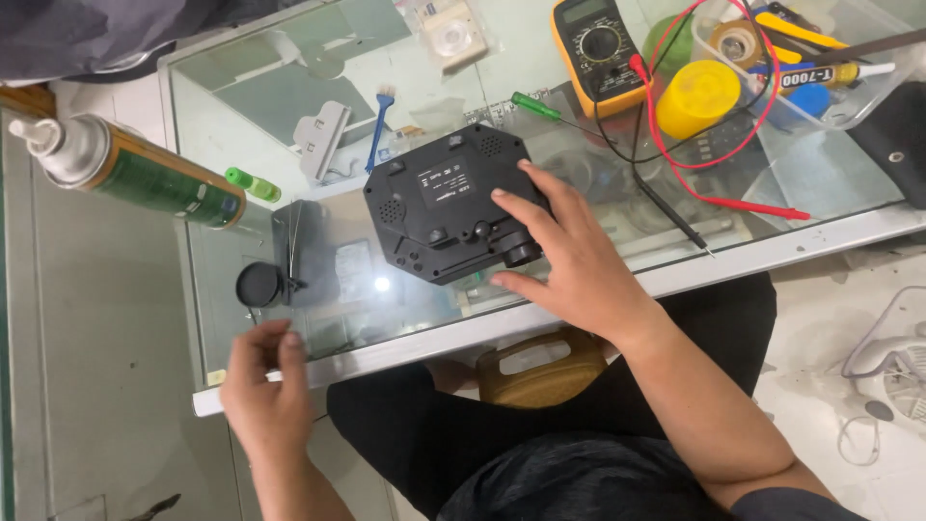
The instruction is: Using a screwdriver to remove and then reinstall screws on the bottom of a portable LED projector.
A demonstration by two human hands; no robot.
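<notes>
While the head view is looking straight down, the right hand [569, 256] is lying spread and flat over the right end of a black box-shaped device [449, 205] that is resting underside up on the glass surface [241, 82]. Its fingers are reaching across the near right corner, beside a short round lens barrel [522, 254], and the thumb is pressing along the near edge; the hand is bracing the device rather than closing round it. The device is sitting turned at an angle, its long axis running from far left to near right, so the right hand is directly on it.

The left hand [265, 381] is hovering well apart from the device, at the near left edge of the surface, with fingertips pinched together; whether something small is sitting between them I cannot tell. Just beyond that hand, a round black cap [258, 286] is lying on the glass, near the left side of the device, next to a dark flat panel [301, 241].

Farther left, a green spray can [145, 174] is lying tilted. At the far side, a yellow multimeter [598, 48] is trailing red leads [719, 106] to the right, a green-handled screwdriver [540, 108] is lying just beyond the device, and a clear tray [849, 106] is holding a yellow cup [696, 96].
</notes>
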